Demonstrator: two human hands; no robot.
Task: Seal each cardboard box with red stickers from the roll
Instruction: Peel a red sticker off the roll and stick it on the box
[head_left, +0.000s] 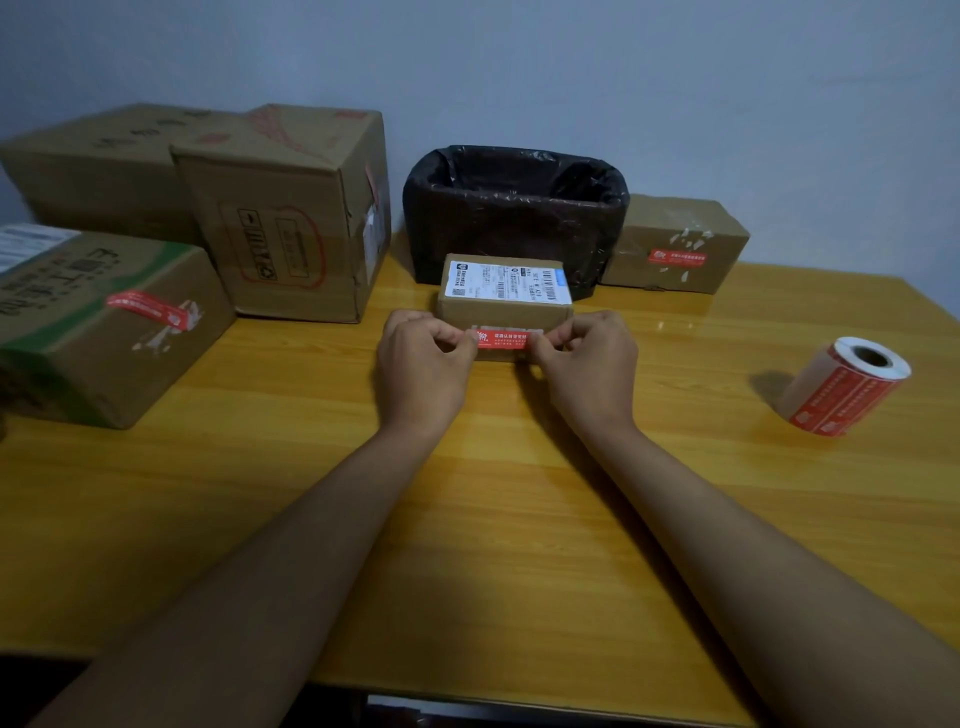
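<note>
Both hands, left hand (423, 364) and right hand (587, 358), pinch one red sticker (503, 339) with their fingers against the small box (505, 306). Around it: four other boxes, apparently sealed; one black-lined bin (514, 208) behind; one sticker roll (844, 384) right.

- One head-worn wide-angle view looks forward and down over the wooden table (519, 519).
- Both forearms reach away from it; the wall rises beyond the hands.

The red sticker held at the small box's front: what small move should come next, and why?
Probably press the red sticker flat onto the small box. Left hand and right hand each pinch one end, stretched across the box's front face, so it seems aligned but not yet smoothed down.
</note>
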